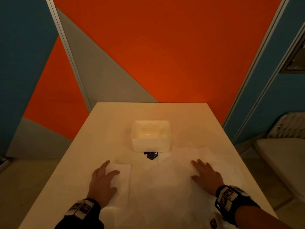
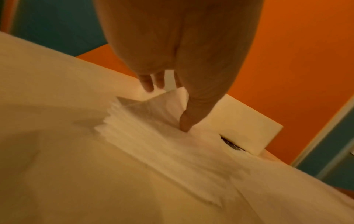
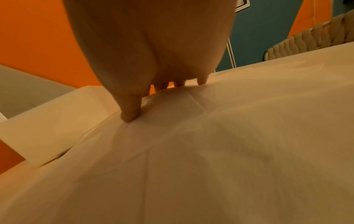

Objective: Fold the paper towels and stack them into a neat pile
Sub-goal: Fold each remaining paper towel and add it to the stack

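A stack of folded white paper towels (image 1: 123, 177) lies at the near left of the table. My left hand (image 1: 103, 177) rests on it with fingers spread. In the left wrist view the thumb (image 2: 184, 125) presses the stack (image 2: 143, 133), and the top sheet's far edge rises under the palm. Larger unfolded paper towels (image 1: 165, 184) are spread across the near middle and right. My right hand (image 1: 205, 174) lies flat on them, fingers straight. In the right wrist view its thumb (image 3: 130, 112) and fingertips press the creased sheet (image 3: 210, 151).
A white plastic box (image 1: 151, 144) stands mid-table beyond the towels, with a dark printed card (image 1: 152, 155) poking from under its near side. The pale table (image 1: 115, 123) is bare at the back and left. A padded chair (image 1: 280, 154) stands to the right.
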Demonstrator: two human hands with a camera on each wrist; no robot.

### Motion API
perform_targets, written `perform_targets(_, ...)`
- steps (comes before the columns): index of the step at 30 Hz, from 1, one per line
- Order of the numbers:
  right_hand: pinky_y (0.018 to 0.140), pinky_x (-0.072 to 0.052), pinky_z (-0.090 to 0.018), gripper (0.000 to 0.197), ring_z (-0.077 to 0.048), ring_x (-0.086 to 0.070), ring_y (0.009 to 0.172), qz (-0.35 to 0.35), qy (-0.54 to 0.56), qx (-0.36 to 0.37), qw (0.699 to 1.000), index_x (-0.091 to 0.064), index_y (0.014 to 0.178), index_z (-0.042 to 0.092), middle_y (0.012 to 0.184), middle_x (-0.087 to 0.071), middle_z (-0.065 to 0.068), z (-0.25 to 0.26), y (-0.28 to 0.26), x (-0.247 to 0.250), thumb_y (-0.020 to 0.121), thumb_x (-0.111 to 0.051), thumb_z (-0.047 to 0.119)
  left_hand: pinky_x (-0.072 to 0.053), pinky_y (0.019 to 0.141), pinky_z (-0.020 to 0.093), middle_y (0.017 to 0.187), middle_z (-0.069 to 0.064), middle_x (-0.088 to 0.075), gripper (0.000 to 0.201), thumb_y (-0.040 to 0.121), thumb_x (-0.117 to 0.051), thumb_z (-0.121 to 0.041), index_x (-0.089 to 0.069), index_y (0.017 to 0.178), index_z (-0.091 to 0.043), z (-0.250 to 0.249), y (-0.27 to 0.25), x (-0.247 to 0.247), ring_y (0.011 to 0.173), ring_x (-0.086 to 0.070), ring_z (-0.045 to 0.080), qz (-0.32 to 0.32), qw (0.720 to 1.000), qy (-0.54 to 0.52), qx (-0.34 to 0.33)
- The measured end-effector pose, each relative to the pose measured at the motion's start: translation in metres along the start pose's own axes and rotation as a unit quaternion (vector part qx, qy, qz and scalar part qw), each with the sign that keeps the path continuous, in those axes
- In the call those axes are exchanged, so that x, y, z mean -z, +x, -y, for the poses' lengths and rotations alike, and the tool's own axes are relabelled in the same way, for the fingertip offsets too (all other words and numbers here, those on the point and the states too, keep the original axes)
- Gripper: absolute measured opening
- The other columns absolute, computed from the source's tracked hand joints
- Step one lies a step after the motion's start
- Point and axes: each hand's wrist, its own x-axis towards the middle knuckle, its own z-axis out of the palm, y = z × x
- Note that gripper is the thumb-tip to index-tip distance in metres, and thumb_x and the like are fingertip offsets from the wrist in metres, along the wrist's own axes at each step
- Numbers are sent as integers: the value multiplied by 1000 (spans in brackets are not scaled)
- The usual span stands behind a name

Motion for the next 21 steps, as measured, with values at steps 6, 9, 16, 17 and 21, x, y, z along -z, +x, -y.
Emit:
perform_targets(6, 117, -11, -46, 58, -22, 0, 149, -5, 5, -3, 1000, 2, 151, 38, 161, 6, 8, 0, 1, -1, 103, -29, 43, -30, 112, 35, 153, 5, -31, 72, 72, -66, -5, -47, 138, -26, -10, -1, -8, 142, -25, 28, 37, 989, 87, -115)
perform_targets(9, 117, -11, -46, 58, -22, 1, 149, -2, 6, -2, 1000, 3, 151, 37, 161, 7, 8, 0, 0, -1, 103, -29, 42, -3, 117, 25, 159, -4, 3, 69, 92, -33, -2, -11, 150, -31, -9, -3, -11, 147, 1, 16, 110, 988, 62, -94)
perform_targets(16, 117, -15, -45, 45, -22, -9, 148, -21, 62, 10, 998, -19, 148, 43, 161, -8, 8, 4, -6, 9, 104, -26, 38, -5, 119, 24, 159, -5, 4, 66, 94, -30, -3, -9, 150, -31, -13, -4, -8, 147, 0, 15, 106, 987, 70, -95)
perform_targets(17, 116, -19, -44, 41, -22, -18, 146, -33, 85, 9, 996, -28, 145, 42, 159, -18, 7, 7, -9, 15, 104, -28, 37, -5, 119, 24, 159, -5, 3, 65, 94, -31, -3, -10, 150, -31, -14, -5, -6, 147, -1, 15, 109, 988, 63, -90)
perform_targets(21, 97, -43, -30, 31, -20, -57, 114, -89, 257, 57, 961, -62, 123, 23, 127, -61, 1, 30, -26, 43, 103, -39, 29, -7, 117, 23, 158, -5, -5, 66, 93, -42, -11, -13, 149, -31, -17, -2, 2, 146, -7, 14, 119, 989, 31, -77)
